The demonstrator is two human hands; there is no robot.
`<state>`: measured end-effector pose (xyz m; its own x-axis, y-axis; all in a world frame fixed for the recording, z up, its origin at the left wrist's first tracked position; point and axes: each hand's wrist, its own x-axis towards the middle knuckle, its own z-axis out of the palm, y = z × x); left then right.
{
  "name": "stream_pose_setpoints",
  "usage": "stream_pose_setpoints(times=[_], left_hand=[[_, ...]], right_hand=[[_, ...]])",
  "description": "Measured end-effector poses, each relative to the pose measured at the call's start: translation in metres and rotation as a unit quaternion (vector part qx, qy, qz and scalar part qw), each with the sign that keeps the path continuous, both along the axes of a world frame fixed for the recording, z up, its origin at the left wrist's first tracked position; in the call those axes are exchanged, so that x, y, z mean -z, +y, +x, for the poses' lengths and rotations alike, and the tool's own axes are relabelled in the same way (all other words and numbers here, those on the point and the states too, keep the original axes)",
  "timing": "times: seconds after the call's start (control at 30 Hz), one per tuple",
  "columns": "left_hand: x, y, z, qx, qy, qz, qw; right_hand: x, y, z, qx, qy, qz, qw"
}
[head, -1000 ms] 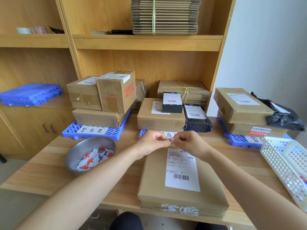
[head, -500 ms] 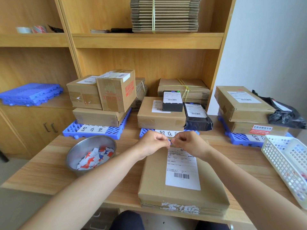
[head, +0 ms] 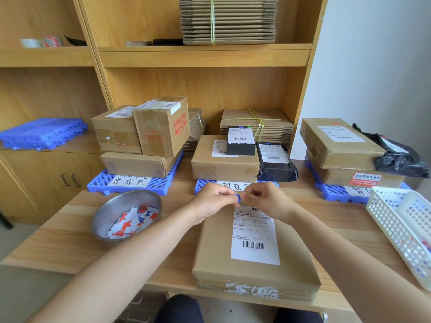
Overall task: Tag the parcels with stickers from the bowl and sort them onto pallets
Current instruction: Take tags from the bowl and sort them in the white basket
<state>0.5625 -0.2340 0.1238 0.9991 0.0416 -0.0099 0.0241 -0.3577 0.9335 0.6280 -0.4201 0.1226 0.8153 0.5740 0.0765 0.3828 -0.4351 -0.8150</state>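
Sticker (head: 238, 198), small and blue, was pinched between left hand (head: 211, 201) and right hand (head: 268, 201), both grips clamped on it, just above the 12 o'clock end of the brown parcel (head: 217, 252) lying flat on the worktop (head: 58, 241). At the parcel's 9 o'clock sat the steel bowl (head: 121, 202) of loose stickers (head: 133, 222).

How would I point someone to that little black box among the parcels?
On the wooden table, find the middle blue pallet. A wide brown parcel lies on it, and the small black box sits on that parcel. Unlike the soft black bag beside it, it is rigid, its top covered by a white barcode label.
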Motion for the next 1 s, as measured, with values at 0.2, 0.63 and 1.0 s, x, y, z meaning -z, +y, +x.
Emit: stream_pose_setpoints(times=[0.2,0.63,1.0], left_hand=[[-0.005,0.003,-0.003,-0.007,0.007,-0.027,1.000],[-0.006,-0.003,0.000,-0.002,-0.005,0.001,1.000],[0.001,-0.006,0.005,-0.055,0.030,-0.019,0.998]], right_hand=[[-0.002,-0.005,0.004,0.011,0.031,0.019,0.999],[-0.007,0.000,-0.004,0.004,0.028,0.022,0.999],[-0.003,0.004,-0.003,-0.007,-0.016,-0.010,1.000]])
